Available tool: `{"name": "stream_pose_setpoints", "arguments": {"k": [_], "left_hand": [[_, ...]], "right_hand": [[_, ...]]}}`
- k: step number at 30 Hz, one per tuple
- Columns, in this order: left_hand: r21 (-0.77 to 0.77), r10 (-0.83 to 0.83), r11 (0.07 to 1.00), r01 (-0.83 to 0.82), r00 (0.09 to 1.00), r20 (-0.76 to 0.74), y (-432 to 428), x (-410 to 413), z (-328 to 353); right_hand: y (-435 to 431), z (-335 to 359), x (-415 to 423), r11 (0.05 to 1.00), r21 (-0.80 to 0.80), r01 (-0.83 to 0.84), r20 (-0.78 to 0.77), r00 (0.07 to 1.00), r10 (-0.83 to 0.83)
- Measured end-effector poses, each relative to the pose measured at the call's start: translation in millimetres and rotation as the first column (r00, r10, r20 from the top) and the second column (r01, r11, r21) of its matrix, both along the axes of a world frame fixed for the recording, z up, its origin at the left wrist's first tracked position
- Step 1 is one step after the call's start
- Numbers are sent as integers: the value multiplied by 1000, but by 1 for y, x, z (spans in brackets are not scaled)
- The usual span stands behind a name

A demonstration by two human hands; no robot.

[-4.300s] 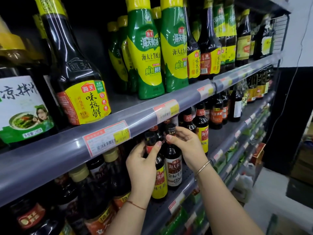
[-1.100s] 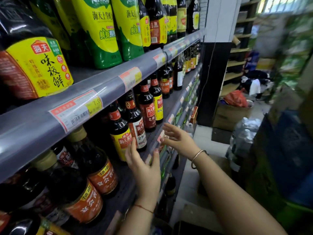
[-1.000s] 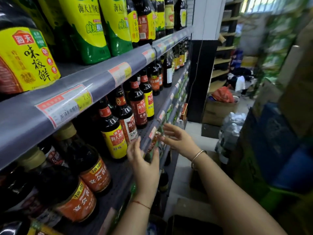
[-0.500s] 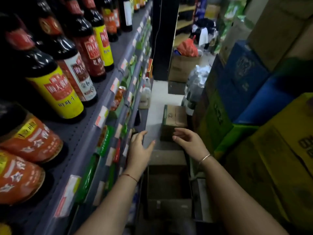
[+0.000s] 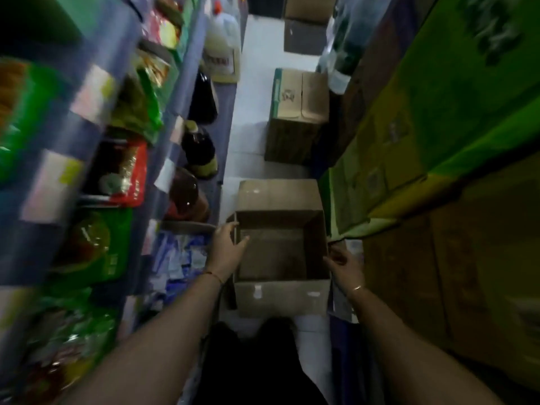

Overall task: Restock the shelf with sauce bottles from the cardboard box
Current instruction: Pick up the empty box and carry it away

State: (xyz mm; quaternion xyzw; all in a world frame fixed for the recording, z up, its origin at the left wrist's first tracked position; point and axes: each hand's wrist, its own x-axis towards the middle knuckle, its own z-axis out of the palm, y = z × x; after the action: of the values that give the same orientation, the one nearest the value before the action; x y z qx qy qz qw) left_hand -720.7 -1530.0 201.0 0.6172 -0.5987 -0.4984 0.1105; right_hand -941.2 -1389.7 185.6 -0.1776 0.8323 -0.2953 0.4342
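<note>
The box (image 5: pixel 280 296) is sitting open on the floor (image 5: pixel 254 166), between the shelf (image 5: pixel 191 62) and stacked cartons (image 5: pixel 438 141). The left hand (image 5: pixel 226 248) is gripping its left wall, thumb inside. The right hand (image 5: pixel 343 263) is reaching its right wall; whether its fingers (image 5: pixel 334 255) are gripping is too blurred to tell.

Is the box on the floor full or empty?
It looks empty: the open cardboard box has its flaps spread and shows only its bare brown bottom, though the picture is dim and blurry.

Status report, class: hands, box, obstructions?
Left hand at left wall, right hand at right wall; grips unclear. Box open, no bottles visible. Nothing blocking.
</note>
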Motion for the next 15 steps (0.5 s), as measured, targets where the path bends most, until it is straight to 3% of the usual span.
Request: {"name": "stream_pose_setpoints", "arguments": {"k": [3,8,15], "left_hand": [[55,-7,998,7,1000,0,4,-4,-72],[43,14,999,-19,992,129,19,-6,-159],[-31,141,990,-139,989,43,38,-1,-214]], "right_hand": [[7,-67,-14,999,16,-34,25,999,34],[19,-160,-35,999,-30,-40,-53,998,38],[21,-201,-41,998,-54,25,-41,999,-28]]}}
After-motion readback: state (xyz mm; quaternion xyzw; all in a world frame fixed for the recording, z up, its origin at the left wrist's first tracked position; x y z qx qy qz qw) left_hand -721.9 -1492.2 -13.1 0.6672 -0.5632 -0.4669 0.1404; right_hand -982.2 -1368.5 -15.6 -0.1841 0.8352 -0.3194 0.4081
